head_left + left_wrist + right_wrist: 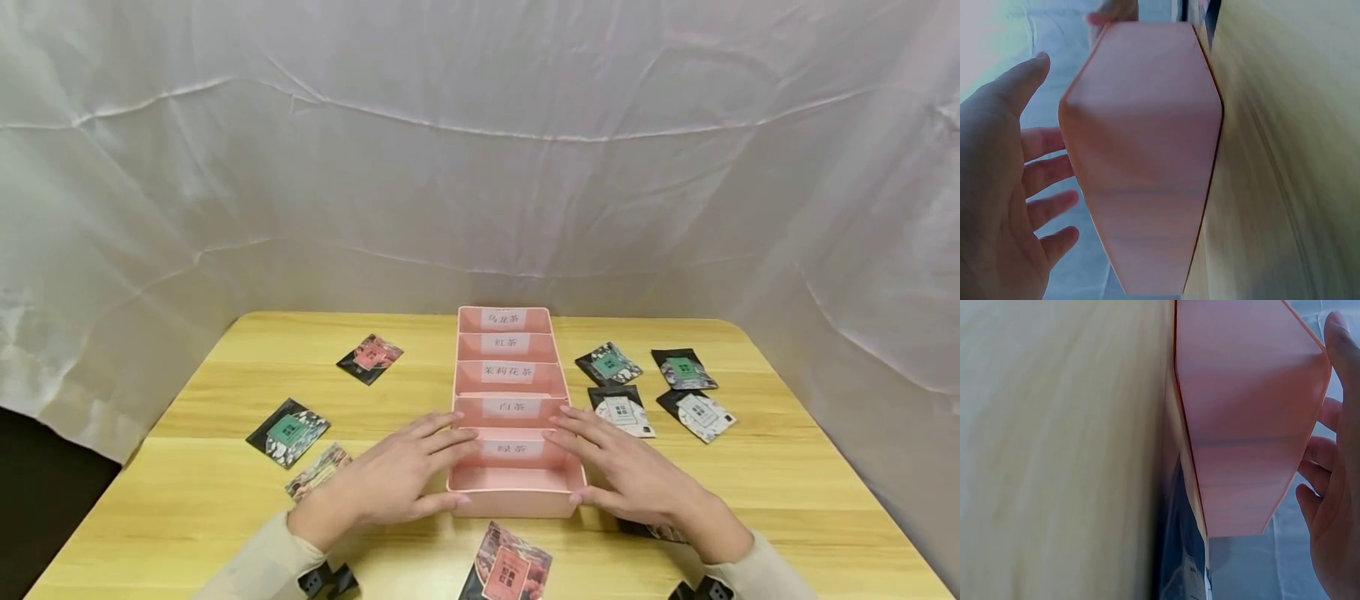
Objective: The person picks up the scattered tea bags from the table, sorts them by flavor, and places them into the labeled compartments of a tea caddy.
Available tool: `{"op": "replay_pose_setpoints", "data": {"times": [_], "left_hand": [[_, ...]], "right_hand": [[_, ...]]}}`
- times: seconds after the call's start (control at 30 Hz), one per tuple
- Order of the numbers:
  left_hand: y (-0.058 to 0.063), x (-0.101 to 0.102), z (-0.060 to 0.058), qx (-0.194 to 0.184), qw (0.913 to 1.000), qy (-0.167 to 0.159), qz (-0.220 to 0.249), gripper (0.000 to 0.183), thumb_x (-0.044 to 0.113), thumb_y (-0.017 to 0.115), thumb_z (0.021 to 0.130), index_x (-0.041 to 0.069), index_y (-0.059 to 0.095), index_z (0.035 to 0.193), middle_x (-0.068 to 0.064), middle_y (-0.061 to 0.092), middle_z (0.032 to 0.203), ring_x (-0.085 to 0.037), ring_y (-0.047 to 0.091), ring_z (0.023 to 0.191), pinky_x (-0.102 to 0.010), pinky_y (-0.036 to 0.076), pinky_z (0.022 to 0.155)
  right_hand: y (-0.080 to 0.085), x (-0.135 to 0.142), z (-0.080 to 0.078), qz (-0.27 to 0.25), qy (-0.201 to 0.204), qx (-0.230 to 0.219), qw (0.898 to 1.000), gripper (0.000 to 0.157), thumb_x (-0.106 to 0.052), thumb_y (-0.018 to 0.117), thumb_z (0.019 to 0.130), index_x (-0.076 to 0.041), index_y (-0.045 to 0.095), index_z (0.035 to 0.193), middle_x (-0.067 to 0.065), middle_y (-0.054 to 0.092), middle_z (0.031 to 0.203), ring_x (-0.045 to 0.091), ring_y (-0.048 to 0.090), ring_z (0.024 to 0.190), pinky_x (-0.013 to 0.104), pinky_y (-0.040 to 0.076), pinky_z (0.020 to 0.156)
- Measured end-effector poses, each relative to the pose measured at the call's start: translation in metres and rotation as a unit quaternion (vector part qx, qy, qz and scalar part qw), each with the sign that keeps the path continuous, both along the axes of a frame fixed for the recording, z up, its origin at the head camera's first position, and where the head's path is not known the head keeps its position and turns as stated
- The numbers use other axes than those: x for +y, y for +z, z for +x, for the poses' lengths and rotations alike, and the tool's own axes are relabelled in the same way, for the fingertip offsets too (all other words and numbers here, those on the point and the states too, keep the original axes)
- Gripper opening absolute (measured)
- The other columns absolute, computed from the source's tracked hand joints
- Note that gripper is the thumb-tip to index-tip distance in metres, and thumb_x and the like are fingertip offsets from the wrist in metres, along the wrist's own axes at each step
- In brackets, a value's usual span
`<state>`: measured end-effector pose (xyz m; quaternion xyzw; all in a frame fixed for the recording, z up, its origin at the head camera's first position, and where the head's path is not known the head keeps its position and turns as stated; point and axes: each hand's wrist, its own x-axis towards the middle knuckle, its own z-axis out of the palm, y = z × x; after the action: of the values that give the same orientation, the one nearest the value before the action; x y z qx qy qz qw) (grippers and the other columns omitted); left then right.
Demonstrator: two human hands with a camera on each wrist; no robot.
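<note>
A long pink divided box (517,503) stands on the table, its compartments in a row running away from me. White labels with Chinese writing mark each compartment, the nearest reading green tea (512,448). My left hand (397,471) lies along the box's left side, fingers spread over the near rim and thumb by the front corner. On the opposite side my right hand (637,475) mirrors it, fingertips at the rim. In the left wrist view the fingers (1044,178) are loosely extended beside the box wall; in the right wrist view the thumb (1338,337) touches the box's edge.
Left of the box lie a red-labelled tea sachet (371,358), a green-labelled one (288,432) and a cream one (321,469). Another red-labelled sachet (510,567) is in front. Several sachets (621,410) lie on the right, one (660,532) partly hidden under my right hand.
</note>
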<state>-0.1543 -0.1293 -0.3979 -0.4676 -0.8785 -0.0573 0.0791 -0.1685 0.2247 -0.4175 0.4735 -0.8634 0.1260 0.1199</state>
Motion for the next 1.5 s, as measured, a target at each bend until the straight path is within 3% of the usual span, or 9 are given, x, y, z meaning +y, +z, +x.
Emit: {"op": "replay_pose_setpoints", "data": {"times": [0.13, 0.47, 0.6, 0.83, 1.0, 1.23, 1.33, 1.5], "left_hand": [[0.001, 0.004, 0.005, 0.024, 0.9982, -0.042, 0.035, 0.066, 0.06, 0.039, 0.098, 0.014, 0.047, 0.145, -0.003, 0.046, 0.148, -0.026, 0.034, 0.14, -0.043, 0.025, 0.117], [0.004, 0.021, 0.021, 0.075, 0.9811, -0.148, 0.099, 0.058, 0.052, 0.048, 0.099, 0.011, 0.05, 0.141, -0.003, 0.053, 0.14, -0.021, 0.045, 0.131, -0.034, 0.029, 0.115], [0.003, 0.027, 0.026, 0.084, 0.9776, -0.165, 0.1, 0.057, 0.051, 0.05, 0.099, 0.013, 0.05, 0.14, -0.001, 0.054, 0.137, -0.019, 0.045, 0.131, -0.031, 0.029, 0.115], [-0.001, 0.036, 0.034, 0.077, 0.9682, -0.209, 0.114, 0.052, 0.046, 0.058, 0.096, 0.011, 0.055, 0.135, 0.001, 0.056, 0.135, -0.017, 0.043, 0.133, -0.029, 0.028, 0.115], [-0.006, 0.041, 0.038, 0.049, 0.9592, -0.245, 0.132, 0.049, 0.043, 0.061, 0.096, 0.011, 0.058, 0.132, 0.001, 0.057, 0.133, -0.015, 0.045, 0.131, -0.025, 0.029, 0.114], [-0.015, 0.045, 0.039, 0.06, 0.9553, -0.268, 0.108, 0.038, 0.038, 0.059, 0.098, 0.013, 0.064, 0.126, 0.003, 0.063, 0.126, -0.007, 0.051, 0.124, -0.019, 0.03, 0.111], [-0.018, 0.045, 0.039, 0.033, 0.9593, -0.266, 0.089, 0.039, 0.037, 0.058, 0.099, 0.014, 0.062, 0.13, 0.004, 0.062, 0.127, -0.003, 0.051, 0.123, -0.017, 0.031, 0.109], [-0.025, 0.044, 0.038, -0.028, 0.9707, -0.234, 0.047, 0.046, 0.042, 0.052, 0.1, 0.017, 0.055, 0.138, 0.005, 0.056, 0.136, -0.002, 0.045, 0.128, -0.017, 0.033, 0.108]], "right_hand": [[-0.001, 0.0, -0.002, -0.002, 0.008, -0.004, 1.0, 0.071, -0.055, 0.054, 0.094, -0.018, 0.037, 0.152, 0.009, 0.035, 0.155, 0.029, 0.03, 0.143, 0.027, 0.008, 0.119], [-0.001, 0.0, 0.0, 0.021, -0.004, 0.014, 1.0, 0.069, -0.045, 0.061, 0.094, -0.017, 0.037, 0.152, 0.009, 0.038, 0.153, 0.03, 0.033, 0.141, 0.026, 0.007, 0.119], [-0.002, 0.0, 0.001, 0.017, -0.008, 0.026, 1.0, 0.067, -0.048, 0.059, 0.094, -0.017, 0.04, 0.151, 0.007, 0.04, 0.152, 0.028, 0.034, 0.141, 0.029, 0.013, 0.119], [-0.003, 0.0, 0.003, 0.01, -0.008, 0.047, 0.999, 0.064, -0.049, 0.057, 0.096, -0.016, 0.043, 0.149, 0.007, 0.045, 0.149, 0.027, 0.036, 0.14, 0.044, 0.035, 0.109], [-0.002, 0.0, 0.003, 0.009, -0.004, 0.057, 0.998, 0.064, -0.048, 0.056, 0.096, -0.014, 0.043, 0.148, 0.007, 0.047, 0.148, 0.028, 0.038, 0.138, 0.043, 0.034, 0.11], [-0.001, 0.0, 0.004, 0.012, -0.004, 0.059, 0.998, 0.063, -0.049, 0.056, 0.096, -0.013, 0.044, 0.148, 0.006, 0.047, 0.148, 0.027, 0.038, 0.138, 0.047, 0.04, 0.105], [-0.001, -0.001, 0.004, 0.013, -0.004, 0.058, 0.998, 0.063, -0.049, 0.055, 0.096, -0.013, 0.045, 0.147, 0.006, 0.047, 0.148, 0.027, 0.038, 0.138, 0.047, 0.041, 0.105], [-0.001, -0.001, 0.004, 0.012, -0.005, 0.057, 0.998, 0.063, -0.049, 0.055, 0.096, -0.013, 0.046, 0.147, 0.005, 0.046, 0.148, 0.026, 0.038, 0.138, 0.047, 0.042, 0.104]]}}
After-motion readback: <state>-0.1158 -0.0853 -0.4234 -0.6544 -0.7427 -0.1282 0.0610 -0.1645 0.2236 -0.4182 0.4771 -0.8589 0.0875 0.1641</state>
